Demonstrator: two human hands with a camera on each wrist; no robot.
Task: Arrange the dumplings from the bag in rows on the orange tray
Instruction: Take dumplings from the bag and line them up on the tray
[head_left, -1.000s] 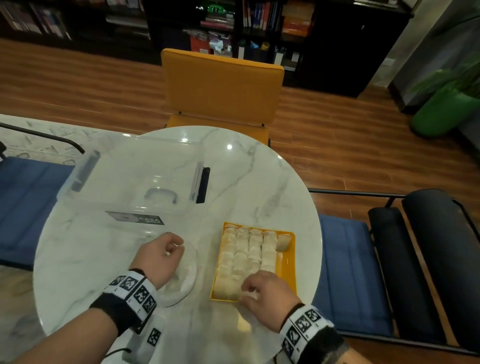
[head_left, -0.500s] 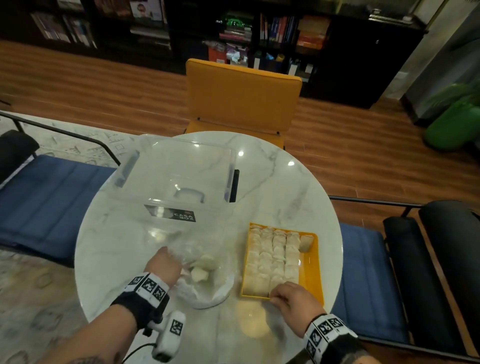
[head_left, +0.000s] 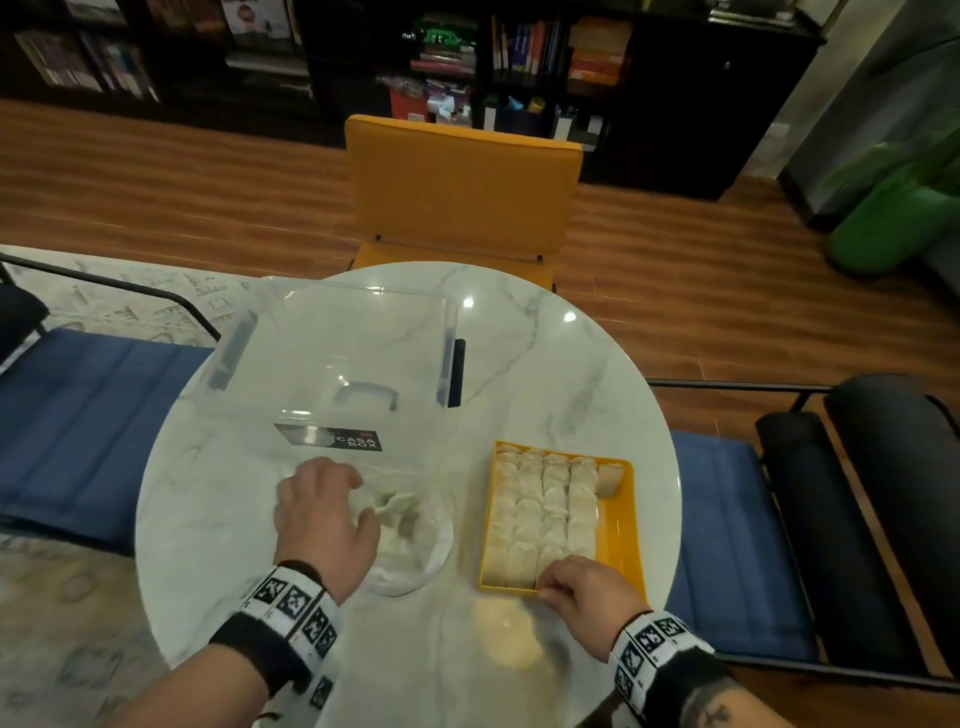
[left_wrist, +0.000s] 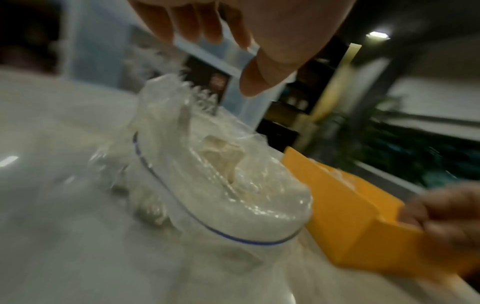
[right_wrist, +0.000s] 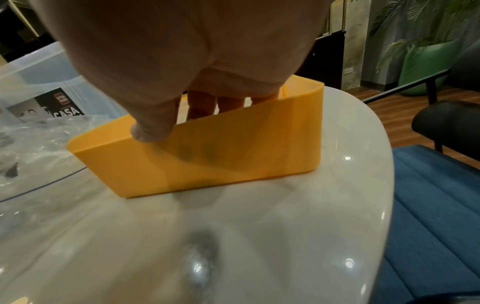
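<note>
The orange tray (head_left: 616, 525) sits at the right of the marble table, holding several rows of pale dumplings (head_left: 540, 509), with one more at its far right. My right hand (head_left: 566, 582) grips the tray's near wall (right_wrist: 221, 160), thumb outside and fingers inside, as the right wrist view shows (right_wrist: 176, 121). The clear plastic bag (head_left: 415, 545) lies left of the tray with a few dumplings (head_left: 397, 506) in it. My left hand (head_left: 348, 491) hovers over the bag (left_wrist: 233, 205) with fingers spread and holds nothing (left_wrist: 246, 61).
A clear lidded storage box (head_left: 337, 364) labelled CASA BOX stands behind the bag. An orange chair (head_left: 462, 192) is at the table's far side. Blue cushioned benches (head_left: 98, 410) flank the round table (head_left: 571, 364), whose edge runs close to the tray's right.
My left hand has moved from the bag's left edge to above the bag and has spread its fingers. The right hand stays at the tray's near end.
</note>
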